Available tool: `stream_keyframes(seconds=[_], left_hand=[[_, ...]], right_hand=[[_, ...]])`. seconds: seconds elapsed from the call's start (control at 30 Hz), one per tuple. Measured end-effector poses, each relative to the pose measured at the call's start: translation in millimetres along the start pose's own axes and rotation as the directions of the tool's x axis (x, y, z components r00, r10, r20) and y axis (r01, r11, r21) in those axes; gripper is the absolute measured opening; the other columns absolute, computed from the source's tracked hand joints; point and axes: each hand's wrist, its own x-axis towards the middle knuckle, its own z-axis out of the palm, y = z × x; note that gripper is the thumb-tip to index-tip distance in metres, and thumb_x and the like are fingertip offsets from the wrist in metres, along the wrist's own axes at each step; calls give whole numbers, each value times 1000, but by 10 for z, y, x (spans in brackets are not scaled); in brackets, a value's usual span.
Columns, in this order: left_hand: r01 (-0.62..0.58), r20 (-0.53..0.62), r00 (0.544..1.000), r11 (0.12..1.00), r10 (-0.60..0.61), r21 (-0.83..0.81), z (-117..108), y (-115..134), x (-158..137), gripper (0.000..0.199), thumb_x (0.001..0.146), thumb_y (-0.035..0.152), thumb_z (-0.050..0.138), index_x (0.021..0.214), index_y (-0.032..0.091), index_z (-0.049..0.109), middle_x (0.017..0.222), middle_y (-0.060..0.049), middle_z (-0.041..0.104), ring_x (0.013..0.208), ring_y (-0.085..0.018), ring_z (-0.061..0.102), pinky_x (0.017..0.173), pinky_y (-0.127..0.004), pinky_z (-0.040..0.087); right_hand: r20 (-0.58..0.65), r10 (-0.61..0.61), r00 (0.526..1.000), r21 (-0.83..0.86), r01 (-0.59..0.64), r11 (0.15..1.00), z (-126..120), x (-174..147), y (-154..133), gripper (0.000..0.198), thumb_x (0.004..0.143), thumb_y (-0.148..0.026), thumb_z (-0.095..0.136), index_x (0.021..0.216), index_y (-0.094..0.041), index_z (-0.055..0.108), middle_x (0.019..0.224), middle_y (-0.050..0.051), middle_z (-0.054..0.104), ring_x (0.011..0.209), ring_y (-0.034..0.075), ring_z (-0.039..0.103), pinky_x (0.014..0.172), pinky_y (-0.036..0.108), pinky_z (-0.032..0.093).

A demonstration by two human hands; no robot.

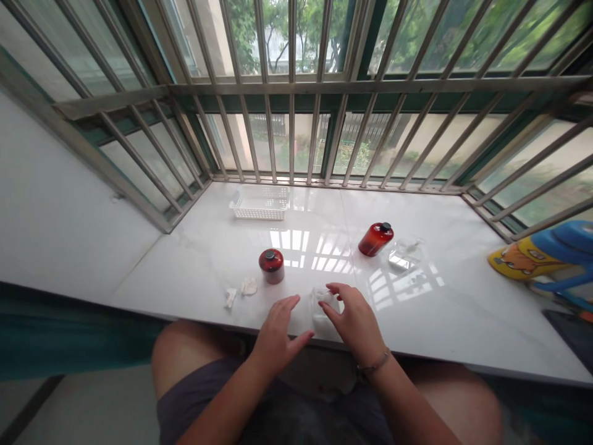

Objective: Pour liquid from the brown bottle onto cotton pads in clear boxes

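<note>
**Brace low, work lightly**

The clear bottle (319, 318) sits near the counter's (185, 272) front edge. The right hand (356, 316) curls thumb and fingers at its top, grip unclear; the left hand (277, 330), spread beside it, is empty. Best steady the base with the left.

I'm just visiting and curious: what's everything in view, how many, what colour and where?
Window bars: many, grey, across the back
Trees: several, green, outside
Wall: one, white, left
Counter: one, white, below the window
Basket: one, white, back left
Bottles: two, red, black caps, mid-counter
Clear containers: two, colourless, front centre and beside the farther bottle
Scraps: two, white, left of the nearer bottle
Flask: one, yellow-blue, right
Flat object: one, dark, right edge, unclear
Fabric: one, green, lower left
Shorts: one pair, dark, below
Bracelet: right wrist
Legs: two, below
Hands: two, around the front container
</note>
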Motion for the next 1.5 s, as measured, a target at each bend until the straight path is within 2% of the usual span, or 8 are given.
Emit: stream_keyframes(seconds=[0.1,0.27,0.4,0.6,0.77,0.93,1.3,1.5], left_hand=[[74,88,994,990,-63,-121,253,75,371,102,75,33,97,161,25,43,160,-17,58,148,-37,57,124,-60,49],[173,162,978,953,-135,-250,416,92,631,85,75,24,95,150,25,54,147,-13,68,138,-33,65,121,-55,50],[267,181,959,903,-217,-335,410,89,628,95,71,28,98,153,25,49,145,-11,70,134,-31,67,118,-51,52],[260,182,960,912,-211,-317,385,100,621,88,71,26,97,147,24,54,147,-12,68,138,-32,65,121,-50,49],[231,171,967,929,-187,-289,387,101,620,81,74,20,91,147,25,55,148,-11,67,138,-31,65,121,-51,49],[213,165,972,930,-169,-300,393,100,609,80,77,20,88,149,25,52,148,-12,68,137,-31,65,119,-52,50],[215,170,970,935,-172,-281,386,102,610,83,76,24,92,149,26,53,148,-11,67,138,-32,65,120,-52,50],[214,170,970,941,-174,-262,398,99,607,81,77,24,91,148,25,53,148,-12,67,138,-32,65,120,-52,50]], right_hand=[[-11,25,1000,14,-25,1000,39,-35,16,37,98,-42,75,130,-25,66,111,9,76,101,31,72,93,49,61],[-60,81,995,53,-78,996,101,-35,4,33,98,-43,75,125,-25,67,103,8,76,96,30,71,88,47,61],[-67,113,991,99,-106,989,110,-44,10,27,97,-42,75,118,-25,68,101,7,75,91,27,71,84,44,61],[-7,55,998,162,-53,985,28,-65,91,21,99,-35,71,118,-26,67,106,7,74,97,28,72,88,45,63],[19,-15,1000,159,11,987,6,-99,66,42,98,-30,70,139,-27,59,127,11,70,118,30,69,105,52,60],[-65,93,993,111,-86,990,103,-157,41,61,92,-41,81,143,-25,52,118,10,69,113,33,69,103,57,60],[29,91,995,216,-95,972,-46,-199,141,66,97,-29,67,157,-26,40,129,9,71,127,28,68,117,55,53],[0,144,990,203,-141,969,58,-212,96,62,96,-34,73,152,-26,46,128,10,73,123,30,70,113,56,56]])
